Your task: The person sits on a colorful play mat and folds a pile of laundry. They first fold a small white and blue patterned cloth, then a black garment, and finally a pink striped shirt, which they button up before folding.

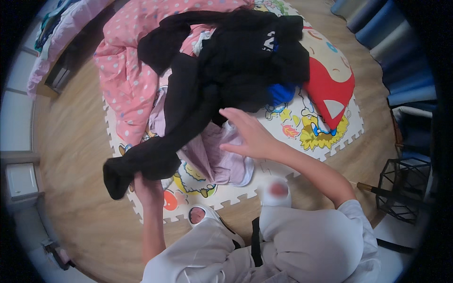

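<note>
A black long-sleeved top (236, 66) with a white print lies in a loose heap, one long sleeve stretching toward me at the lower left. My left hand (148, 189) is under the end of that sleeve and grips it; the cloth hides most of its fingers. Just below the heap, my right hand (249, 135) has its thumb and fingers apart and nothing in them. Beneath it is a pale purple garment (222, 162), partly covered by the black sleeve. A bit of blue cloth (281, 94) shows at the top's right edge.
A pink polka-dot quilt (125, 70) spreads at the far left of a cartoon-printed foam mat (311, 141). To the right lies a red fox-shaped cushion (330, 89). Blue curtains (401, 61) and a black wire-frame stand (401, 188) line the right side. A pink-covered bed (71, 28) is left.
</note>
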The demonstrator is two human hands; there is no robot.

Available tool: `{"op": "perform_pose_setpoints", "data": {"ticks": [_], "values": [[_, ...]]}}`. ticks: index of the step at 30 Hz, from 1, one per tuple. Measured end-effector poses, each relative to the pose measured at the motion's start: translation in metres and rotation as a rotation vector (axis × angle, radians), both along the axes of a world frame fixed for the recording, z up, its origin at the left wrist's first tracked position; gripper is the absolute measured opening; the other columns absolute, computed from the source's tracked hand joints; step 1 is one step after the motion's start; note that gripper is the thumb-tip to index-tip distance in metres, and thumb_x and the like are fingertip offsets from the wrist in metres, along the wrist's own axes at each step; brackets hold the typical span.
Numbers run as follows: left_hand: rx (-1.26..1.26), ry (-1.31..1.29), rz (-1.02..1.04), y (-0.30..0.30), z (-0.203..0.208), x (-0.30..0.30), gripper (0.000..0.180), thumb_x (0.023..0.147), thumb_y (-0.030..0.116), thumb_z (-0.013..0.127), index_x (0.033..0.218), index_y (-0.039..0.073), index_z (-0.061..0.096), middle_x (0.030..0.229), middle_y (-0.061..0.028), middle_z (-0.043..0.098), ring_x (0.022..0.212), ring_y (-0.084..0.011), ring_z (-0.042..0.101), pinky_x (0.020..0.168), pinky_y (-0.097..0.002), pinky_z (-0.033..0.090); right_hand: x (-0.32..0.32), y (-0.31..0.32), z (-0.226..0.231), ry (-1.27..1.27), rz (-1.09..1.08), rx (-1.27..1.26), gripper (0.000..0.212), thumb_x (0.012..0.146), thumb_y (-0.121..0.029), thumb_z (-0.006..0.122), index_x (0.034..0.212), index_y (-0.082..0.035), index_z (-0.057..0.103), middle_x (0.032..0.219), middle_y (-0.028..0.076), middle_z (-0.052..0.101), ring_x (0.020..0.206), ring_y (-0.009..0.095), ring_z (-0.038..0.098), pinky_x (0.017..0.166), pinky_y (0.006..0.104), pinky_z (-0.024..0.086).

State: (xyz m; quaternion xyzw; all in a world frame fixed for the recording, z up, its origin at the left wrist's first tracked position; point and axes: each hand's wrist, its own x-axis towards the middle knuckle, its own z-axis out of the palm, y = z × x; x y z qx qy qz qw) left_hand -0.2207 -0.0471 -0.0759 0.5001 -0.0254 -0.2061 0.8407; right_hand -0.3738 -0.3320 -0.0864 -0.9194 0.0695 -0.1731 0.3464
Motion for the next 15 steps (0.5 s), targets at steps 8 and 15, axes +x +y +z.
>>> {"op": "perform_pose_setpoints", "data": {"ticks": [8, 15], "values": [[0.022, 0.045, 0.077, -0.003, 0.028, 0.01, 0.05, 0.102, 0.034, 0.045, 0.141, 0.004, 0.04, 0.142, -0.0115, 0.047, 0.13, -0.0253, 0.046, 0.111, -0.0419, 0.037, 0.106, -0.007, -0.02, -0.115, -0.108, -0.167, 0.042, 0.066, -0.003, 0.059, 0.108, -0.006, 0.061, 0.124, 0.019, 0.051, 0.11, 0.036, 0.053, 0.088, 0.0447, 0.044], [0.319, -0.455, 0.177, 0.032, 0.138, 0.165, 0.054, 0.095, 0.039, 0.058, 0.131, 0.0, 0.049, 0.13, -0.0132, 0.055, 0.115, -0.0231, 0.056, 0.094, -0.0357, 0.049, 0.157, -0.12, 0.137, -0.15, -0.159, 0.019, 0.036, 0.078, -0.019, 0.068, 0.111, -0.005, 0.062, 0.105, 0.016, 0.064, 0.094, 0.028, 0.063, 0.081, 0.0382, 0.051]]}}
